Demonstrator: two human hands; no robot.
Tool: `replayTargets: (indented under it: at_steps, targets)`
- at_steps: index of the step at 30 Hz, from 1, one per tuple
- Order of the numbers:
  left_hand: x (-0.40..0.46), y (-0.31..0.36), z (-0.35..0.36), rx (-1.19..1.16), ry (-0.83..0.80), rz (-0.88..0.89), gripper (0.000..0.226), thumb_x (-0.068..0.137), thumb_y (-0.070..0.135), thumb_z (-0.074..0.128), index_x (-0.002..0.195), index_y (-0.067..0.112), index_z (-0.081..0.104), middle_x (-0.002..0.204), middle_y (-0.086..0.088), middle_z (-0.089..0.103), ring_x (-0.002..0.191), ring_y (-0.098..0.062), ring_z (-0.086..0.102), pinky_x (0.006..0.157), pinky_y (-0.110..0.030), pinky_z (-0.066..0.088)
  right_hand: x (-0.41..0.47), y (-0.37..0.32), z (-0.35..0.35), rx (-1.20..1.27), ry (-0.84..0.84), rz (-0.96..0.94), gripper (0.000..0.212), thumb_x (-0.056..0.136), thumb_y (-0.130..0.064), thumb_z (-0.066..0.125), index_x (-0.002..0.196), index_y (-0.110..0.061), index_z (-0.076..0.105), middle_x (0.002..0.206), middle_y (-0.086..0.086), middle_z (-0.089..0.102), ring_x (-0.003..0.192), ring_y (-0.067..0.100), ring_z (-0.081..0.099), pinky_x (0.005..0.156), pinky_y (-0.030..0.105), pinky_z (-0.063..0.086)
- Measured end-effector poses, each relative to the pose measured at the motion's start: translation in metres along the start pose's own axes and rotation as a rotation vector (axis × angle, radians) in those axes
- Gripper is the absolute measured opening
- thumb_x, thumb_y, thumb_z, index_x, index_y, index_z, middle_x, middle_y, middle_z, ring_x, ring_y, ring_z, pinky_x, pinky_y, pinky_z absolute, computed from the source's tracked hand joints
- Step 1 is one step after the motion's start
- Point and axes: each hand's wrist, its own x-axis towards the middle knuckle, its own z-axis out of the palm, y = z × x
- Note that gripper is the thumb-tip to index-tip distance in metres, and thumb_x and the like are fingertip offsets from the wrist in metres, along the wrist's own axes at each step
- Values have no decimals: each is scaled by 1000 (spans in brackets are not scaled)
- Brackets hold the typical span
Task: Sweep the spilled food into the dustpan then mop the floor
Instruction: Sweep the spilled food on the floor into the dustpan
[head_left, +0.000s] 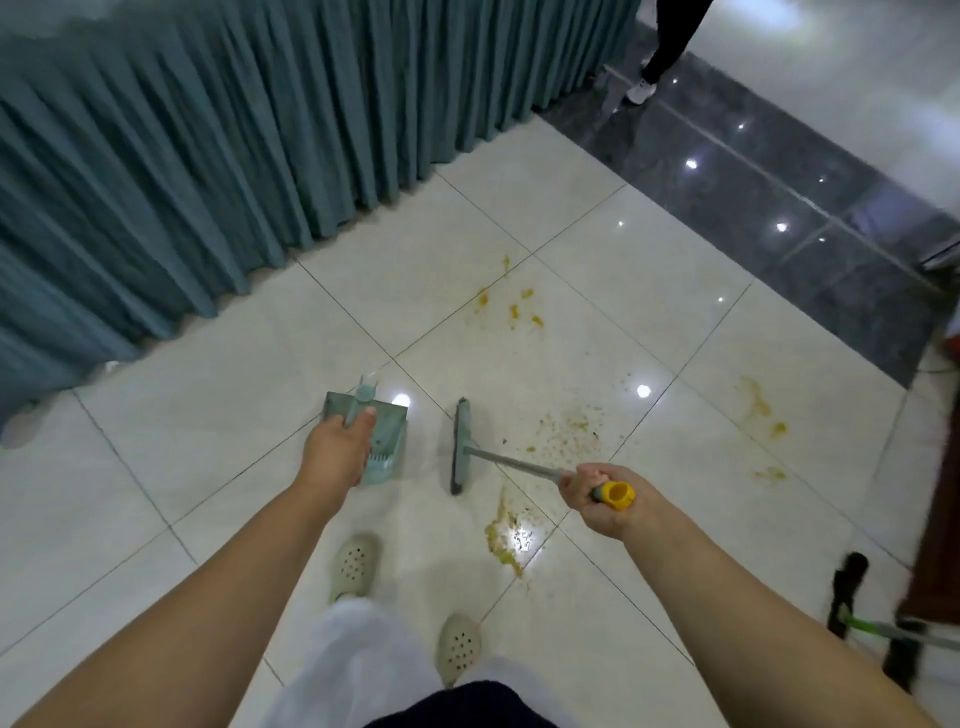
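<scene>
My left hand (335, 449) grips the dustpan (382, 441), my right hand (597, 499) clamps the broom (462, 449); crumbs (569, 434) and yellow smears (522, 306) remain, mopping not begun.

Quick tally: two hands at work, the left hand (336, 448) gripping one dustpan (382, 439), the right hand (597, 499) wrapped round one broom (461, 446) by its handle. One mop (852, 597) lies at the right edge. Two pale clogs (355, 566) down below, plus one white sneaker (640, 91) of a second person up top. One teal pleated skirt (218, 156) along the left. Spill count: one scatter of crumbs (569, 434) and roughly four yellowish smear patches (522, 306) across the tiles
</scene>
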Motion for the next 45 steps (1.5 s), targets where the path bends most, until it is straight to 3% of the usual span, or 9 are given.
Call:
replayTargets:
  at_steps: [9,14,17,21,24,28,34,39,45]
  targets:
    - [90,49,-57,70,-68,-4,39,95,39,49,67,11,45,58,-6,41,46,-18,33,45,-23,26,58,41,140,107,-79,55,14,96,-4,43,94,9,49,81,19,45,22,13,36,26,16,37]
    - [135,69,-75,94,-105,13,38,95,39,49,68,12,46,57,-4,40,44,-16,32,43,-20,26,80,36,177,289,-63,17,17,98,-6,42,89,6,49,88,24,46,24,12,38,25,16,36]
    - [155,79,-75,123,-149,23,37,95,39,49,70,12,45,57,-4,39,43,-17,30,41,-18,25,77,24,170,488,-23,-40,14,98,-7,45,101,5,51,90,28,46,34,9,39,25,16,35]
    - [168,94,-61,153,-215,36,37,95,38,50,70,12,44,58,-5,38,44,-16,30,42,-18,24,72,7,138,644,74,-81,37,97,-6,44,134,-2,43,91,30,47,23,17,40,25,15,32]
    - [172,104,-46,172,-264,56,37,95,36,50,68,12,43,57,-5,38,44,-17,30,43,-19,24,62,-1,110,737,103,-104,40,96,-3,45,136,-3,43,92,31,46,23,29,47,24,16,33]
    - [174,111,-23,198,-315,49,36,95,37,50,71,11,46,60,-5,40,47,-16,32,44,-21,25,55,-5,74,851,142,-128,41,96,-6,46,137,-3,42,92,30,46,21,18,39,24,15,31]
    - [174,116,11,238,-345,76,38,95,40,50,71,12,49,64,-6,46,50,-17,38,46,-21,29,42,-14,61,816,148,-200,29,97,-6,43,126,-4,44,91,32,46,33,19,47,25,15,33]
    - [173,130,37,224,-346,68,34,96,38,49,73,12,49,63,-3,46,50,-14,39,44,-20,30,44,-34,81,636,62,-188,22,99,-9,43,117,4,41,86,24,47,23,12,35,26,15,34]
    - [186,151,67,242,-311,68,36,95,38,50,67,15,47,62,-5,44,49,-16,36,45,-22,28,74,-80,118,576,-24,-118,30,98,-7,43,126,4,38,84,18,47,34,8,36,28,13,35]
